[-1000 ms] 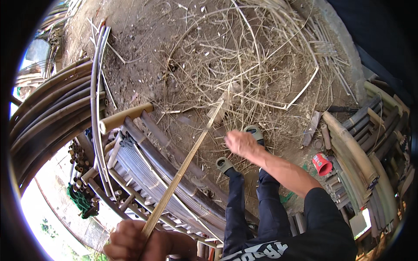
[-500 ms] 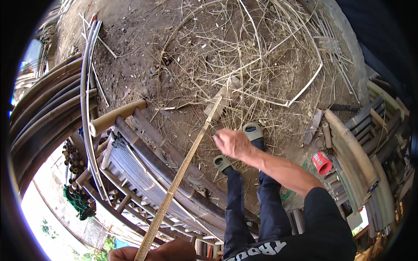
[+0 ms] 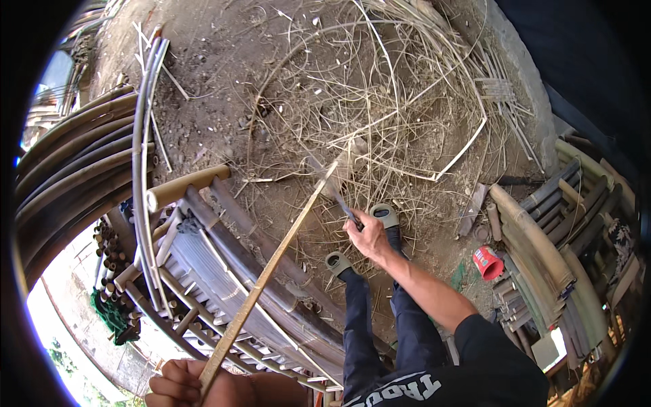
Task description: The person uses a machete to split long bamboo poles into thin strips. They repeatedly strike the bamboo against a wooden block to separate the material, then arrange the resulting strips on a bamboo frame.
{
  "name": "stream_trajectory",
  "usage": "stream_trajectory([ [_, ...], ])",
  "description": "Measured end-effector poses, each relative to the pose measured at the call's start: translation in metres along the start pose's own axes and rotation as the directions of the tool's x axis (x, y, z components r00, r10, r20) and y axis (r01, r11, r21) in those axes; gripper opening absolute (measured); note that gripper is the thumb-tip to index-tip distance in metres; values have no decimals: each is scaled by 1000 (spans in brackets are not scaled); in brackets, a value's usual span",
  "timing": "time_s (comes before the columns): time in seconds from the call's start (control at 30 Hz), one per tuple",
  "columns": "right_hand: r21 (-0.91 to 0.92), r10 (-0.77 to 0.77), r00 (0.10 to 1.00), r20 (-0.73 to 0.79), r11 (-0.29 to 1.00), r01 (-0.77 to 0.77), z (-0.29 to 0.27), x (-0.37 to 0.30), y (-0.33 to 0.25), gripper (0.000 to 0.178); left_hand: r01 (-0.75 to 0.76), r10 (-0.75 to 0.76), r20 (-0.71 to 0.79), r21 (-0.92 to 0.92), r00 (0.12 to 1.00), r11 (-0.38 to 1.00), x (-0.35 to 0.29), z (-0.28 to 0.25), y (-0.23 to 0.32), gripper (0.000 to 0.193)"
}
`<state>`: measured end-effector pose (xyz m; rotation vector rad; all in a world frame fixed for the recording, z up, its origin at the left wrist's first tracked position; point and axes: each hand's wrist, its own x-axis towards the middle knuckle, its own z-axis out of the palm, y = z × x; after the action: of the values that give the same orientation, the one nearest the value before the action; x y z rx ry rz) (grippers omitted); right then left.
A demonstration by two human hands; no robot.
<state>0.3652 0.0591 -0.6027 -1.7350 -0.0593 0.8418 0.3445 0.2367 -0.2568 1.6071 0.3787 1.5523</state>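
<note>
At the lower left, my left hand [image 3: 193,385] is closed around the near end of a long, narrow bamboo strip [image 3: 274,261]. The strip slants up and away to the right, its far end by a short wooden block [image 3: 347,175] on the ground. My right hand [image 3: 368,236] grips the dark handle of a knife just beyond my shoes. The knife blade [image 3: 337,195] points up and left, crossing beside the strip's far end; it is partly blurred, so I cannot tell whether it touches the strip.
Tangled bamboo shavings [image 3: 400,115] cover the ground ahead. A bamboo bench [image 3: 230,261] stands at my left, with long curved poles [image 3: 74,176] beyond it. At right are stacked split bamboo pieces [image 3: 542,251] and a red container [image 3: 488,263]. My shoes [image 3: 337,263] are near the block.
My right hand has shifted slightly right and nearer to me, and the knife blade now shows. My left hand has moved left and up, with the strip still in it. The view has shifted slightly.
</note>
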Motion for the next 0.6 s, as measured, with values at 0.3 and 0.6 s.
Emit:
stream_trajectory([
  [0.3, 937, 496, 868, 1, 303, -175, 37, -87, -224, 38, 530, -508, -351, -38, 787, 847, 19, -119, 151, 40],
  [0.6, 627, 147, 989, -9, 771, -109, 8, -193, -301, 22, 235, -787, 551, 755, 278, 612, -2, -167, 308, 52],
])
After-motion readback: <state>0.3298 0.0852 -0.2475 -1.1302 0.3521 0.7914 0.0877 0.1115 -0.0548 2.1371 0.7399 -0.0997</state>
